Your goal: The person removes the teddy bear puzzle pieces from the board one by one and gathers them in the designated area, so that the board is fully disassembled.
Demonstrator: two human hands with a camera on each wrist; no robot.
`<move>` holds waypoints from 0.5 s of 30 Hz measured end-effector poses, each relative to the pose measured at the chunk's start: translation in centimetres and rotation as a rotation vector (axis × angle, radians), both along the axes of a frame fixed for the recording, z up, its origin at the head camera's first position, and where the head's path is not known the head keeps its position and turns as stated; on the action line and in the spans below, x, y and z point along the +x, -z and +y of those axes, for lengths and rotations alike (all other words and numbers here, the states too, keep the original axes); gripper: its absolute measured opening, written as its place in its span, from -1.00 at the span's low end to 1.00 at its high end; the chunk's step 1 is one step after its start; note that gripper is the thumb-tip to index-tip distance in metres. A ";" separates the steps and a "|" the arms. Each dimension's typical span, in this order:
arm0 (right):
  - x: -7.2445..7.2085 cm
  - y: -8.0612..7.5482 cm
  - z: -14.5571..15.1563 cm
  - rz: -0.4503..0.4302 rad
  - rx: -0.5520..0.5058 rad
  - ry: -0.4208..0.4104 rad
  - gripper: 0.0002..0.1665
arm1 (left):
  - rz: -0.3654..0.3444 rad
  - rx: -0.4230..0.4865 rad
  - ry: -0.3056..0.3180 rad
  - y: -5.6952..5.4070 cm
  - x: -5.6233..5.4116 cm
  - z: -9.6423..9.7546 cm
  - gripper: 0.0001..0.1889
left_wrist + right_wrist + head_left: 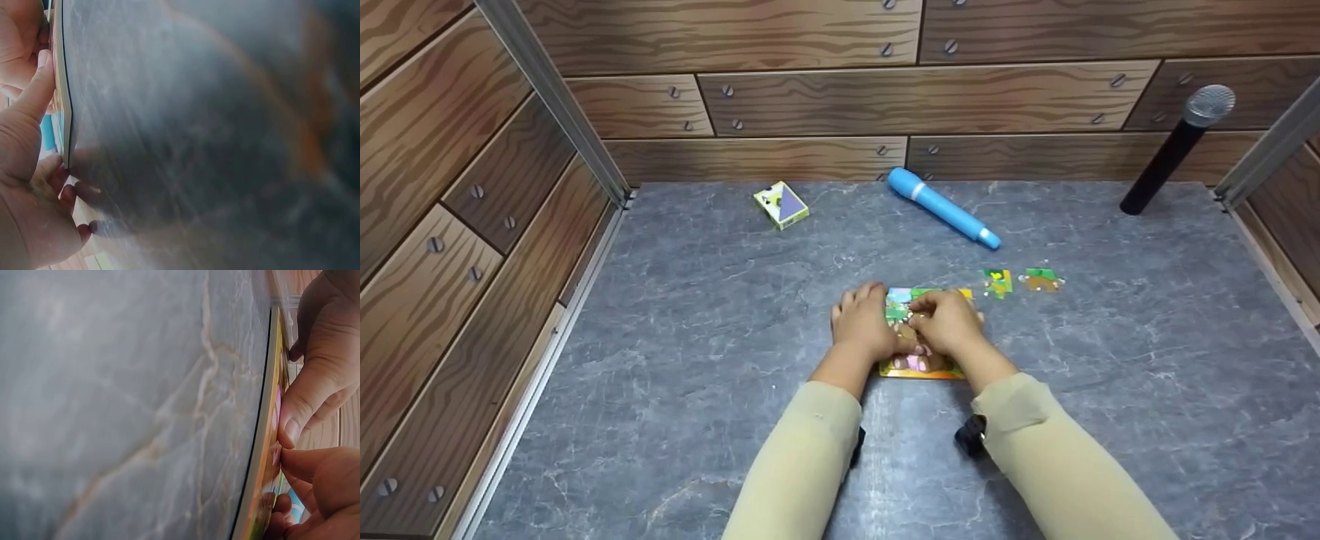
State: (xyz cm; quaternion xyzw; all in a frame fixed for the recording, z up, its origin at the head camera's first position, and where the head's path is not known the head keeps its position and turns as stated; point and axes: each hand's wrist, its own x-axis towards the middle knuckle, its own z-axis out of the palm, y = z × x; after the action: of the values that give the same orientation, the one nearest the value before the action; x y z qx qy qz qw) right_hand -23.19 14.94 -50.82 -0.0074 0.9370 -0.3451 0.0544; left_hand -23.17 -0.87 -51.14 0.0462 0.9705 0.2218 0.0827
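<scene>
A colourful jigsaw puzzle (930, 373) lies flat on the table under both hands. My left hand (861, 324) rests over its left side, fingers spread past the edge and touching the tabletop, the thumb (38, 84) lying on the puzzle's face. Above the puzzle's middle, my right hand (950, 321) pinches a small puzzle piece (913, 313) between thumb and index finger; the fingers hide most of it. In the right wrist view, both thumbs meet over the puzzle's surface (264, 461). To the right lie two loose pieces, one green and yellow (997, 283), one brown and green (1042, 280).
A blue marker-shaped cylinder (945, 208) lies behind the puzzle. A small yellow-and-purple card box (781, 205) is at the back left. A black microphone (1166, 165) with a silver head stands tilted at back right. Wood-patterned panels (810, 105) enclose the grey table (697, 375).
</scene>
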 end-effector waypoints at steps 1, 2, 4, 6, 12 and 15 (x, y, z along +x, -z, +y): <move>0.0 0.0 0.0 0.001 -0.001 0.002 -0.75 | 0.003 0.003 0.002 0.0 0.0 0.0 0.30; 0.0 0.1 0.0 0.003 -0.002 0.003 -0.74 | 0.004 0.004 0.003 0.0 0.0 0.0 0.30; 0.0 0.1 0.0 0.008 -0.009 0.009 -0.74 | 0.005 0.008 0.005 0.0 0.1 -0.1 0.30; 0.0 0.0 0.0 0.011 -0.018 0.015 -0.74 | 0.000 0.015 0.004 0.0 0.1 -0.1 0.29; -0.1 -0.2 -0.1 -0.011 -0.046 0.022 -0.78 | -0.002 0.015 0.001 0.0 0.4 -0.2 0.27; -0.2 -0.4 -0.1 -0.028 -0.051 0.015 -0.79 | -0.006 0.015 0.004 -0.1 0.5 -0.1 0.25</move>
State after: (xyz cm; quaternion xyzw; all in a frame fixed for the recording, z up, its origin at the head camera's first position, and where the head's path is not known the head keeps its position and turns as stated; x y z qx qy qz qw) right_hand -23.38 14.89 -50.42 0.0031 0.9271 -0.3692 0.0646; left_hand -22.68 -0.97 -51.00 0.0480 0.9685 0.2288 0.0857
